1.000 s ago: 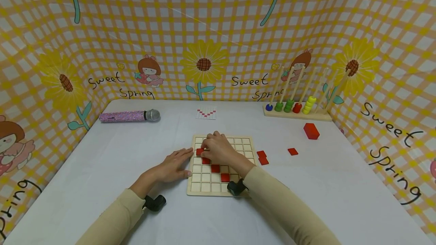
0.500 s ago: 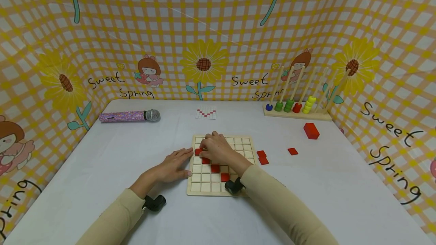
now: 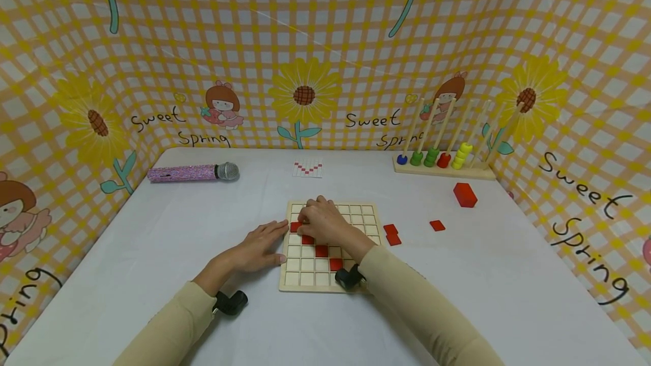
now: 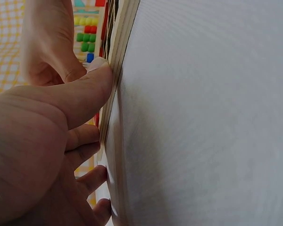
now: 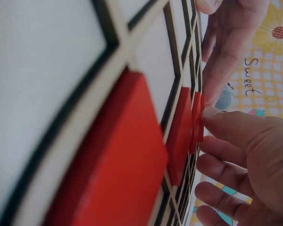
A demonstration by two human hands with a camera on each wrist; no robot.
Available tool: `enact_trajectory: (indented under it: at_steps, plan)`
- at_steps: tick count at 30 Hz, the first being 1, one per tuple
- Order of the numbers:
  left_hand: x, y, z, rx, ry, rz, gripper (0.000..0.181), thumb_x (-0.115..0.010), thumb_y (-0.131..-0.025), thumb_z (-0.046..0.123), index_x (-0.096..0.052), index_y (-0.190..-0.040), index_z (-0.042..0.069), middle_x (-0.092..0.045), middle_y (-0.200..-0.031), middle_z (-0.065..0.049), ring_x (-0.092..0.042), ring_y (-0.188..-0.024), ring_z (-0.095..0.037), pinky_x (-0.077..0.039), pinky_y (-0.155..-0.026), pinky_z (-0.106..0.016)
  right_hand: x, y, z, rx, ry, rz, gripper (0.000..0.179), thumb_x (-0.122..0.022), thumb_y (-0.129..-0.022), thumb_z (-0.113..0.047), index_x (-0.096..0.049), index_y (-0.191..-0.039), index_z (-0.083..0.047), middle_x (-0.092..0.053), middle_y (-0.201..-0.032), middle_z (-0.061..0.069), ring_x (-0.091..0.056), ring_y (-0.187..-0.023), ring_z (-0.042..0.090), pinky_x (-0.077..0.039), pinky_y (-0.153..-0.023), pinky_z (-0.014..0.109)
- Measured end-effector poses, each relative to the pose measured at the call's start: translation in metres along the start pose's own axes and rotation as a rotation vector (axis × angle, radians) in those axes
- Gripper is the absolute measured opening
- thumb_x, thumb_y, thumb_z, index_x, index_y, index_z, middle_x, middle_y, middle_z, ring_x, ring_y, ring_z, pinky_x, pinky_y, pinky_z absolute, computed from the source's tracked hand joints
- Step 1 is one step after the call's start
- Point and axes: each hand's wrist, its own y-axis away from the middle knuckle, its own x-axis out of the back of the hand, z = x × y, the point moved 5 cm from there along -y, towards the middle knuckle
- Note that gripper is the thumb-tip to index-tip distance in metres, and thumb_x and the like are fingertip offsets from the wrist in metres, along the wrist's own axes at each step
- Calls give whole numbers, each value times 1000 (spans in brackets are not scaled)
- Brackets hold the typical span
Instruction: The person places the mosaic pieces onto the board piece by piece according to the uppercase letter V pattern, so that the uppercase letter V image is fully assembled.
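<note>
A wooden grid board [image 3: 305, 279] lies on the white table. My right hand [image 3: 328, 222] reaches over it and, with curled fingers, pinches a red square tile [image 3: 295, 227] at a cell in the left column. In the right wrist view the thumb [image 5: 221, 120] is right at that tile's edge. Three more red tiles [image 3: 321, 251] run diagonally down to the right from it, set in the grid. Beside the board's left edge my left hand [image 3: 256, 248] rests with extended fingers; its thumb [image 4: 96, 84] touches the board's edge in the left wrist view.
Two loose red tiles [image 3: 391, 235] lie just right of the board, with another tile [image 3: 437, 225] farther right. A red block [image 3: 465, 195] and a bead abacus [image 3: 442, 169] stand back right. Behind the board is a pattern card [image 3: 307, 168]; a glittery microphone [image 3: 190, 173] lies back left.
My right hand has shifted slightly left, and the red tile under its fingers has slid left with it to the left-column cell. The left hand stays at the board's edge.
</note>
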Motion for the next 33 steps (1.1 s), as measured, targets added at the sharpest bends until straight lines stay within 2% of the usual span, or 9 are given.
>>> enact_trajectory:
  at_steps: [15, 24, 33]
  plan:
    - [-1, 0, -1, 4, -8, 5, 70, -59, -93, 29, -26, -147, 0, -21, -157, -16, -16, -143, -44, -18, -111, -63, 1, 1, 2, 1, -15, 1, 25, -72, -83, -33, -74, -98, -14, -66, -96, 0, -49, -86, 19, -42, -78, 36]
    - [0, 0, 0, -4, -10, 12, 70, -59, -92, 29, -27, -147, -1, -22, -156, -16, -17, -142, -45, -19, -111, -64, 12, 9, 5, -33, -45, 34, 21, -71, -84, -29, -74, -99, -14, -66, -98, 0, -49, -92, 21, -42, -81, 37]
    - [0, -1, 0, -6, -14, 18, 71, -60, -92, 28, -27, -147, 0, -22, -156, -17, -17, -142, -45, -19, -110, -65, 25, 23, 15, -63, -101, 84, 28, -73, -82, -30, -73, -103, -11, -65, -97, 1, -49, -95, 22, -41, -84, 39]
